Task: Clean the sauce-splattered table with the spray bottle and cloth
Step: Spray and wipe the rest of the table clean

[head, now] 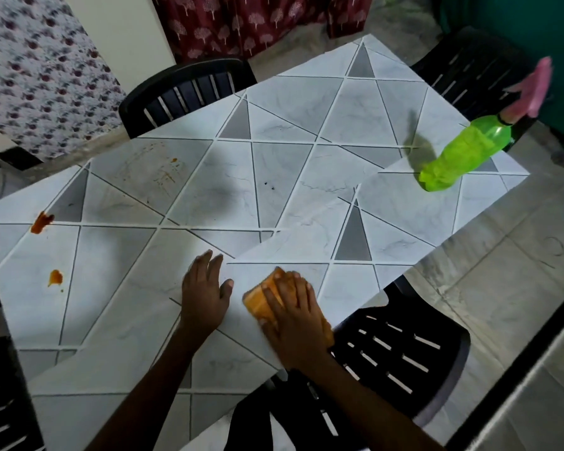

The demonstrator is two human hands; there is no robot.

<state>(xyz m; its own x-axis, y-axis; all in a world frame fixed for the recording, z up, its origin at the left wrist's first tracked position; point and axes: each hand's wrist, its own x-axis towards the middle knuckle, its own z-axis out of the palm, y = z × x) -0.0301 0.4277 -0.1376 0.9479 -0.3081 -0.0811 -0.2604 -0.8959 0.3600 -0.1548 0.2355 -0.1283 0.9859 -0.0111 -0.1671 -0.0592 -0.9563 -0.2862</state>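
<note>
The table has a white and grey triangle pattern. My right hand lies flat on an orange cloth and presses it to the table near the front edge. Just left of it, my left hand rests flat on the table with straight fingers. A green spray bottle with a pink trigger head stands at the table's right corner, far from both hands. Orange-brown sauce marks the left side: one blob, a smaller blob, and faint smears farther back.
Dark plastic chairs surround the table: one at the far side, one at the back right, one under my right arm, one at the lower left. Tiled floor lies to the right.
</note>
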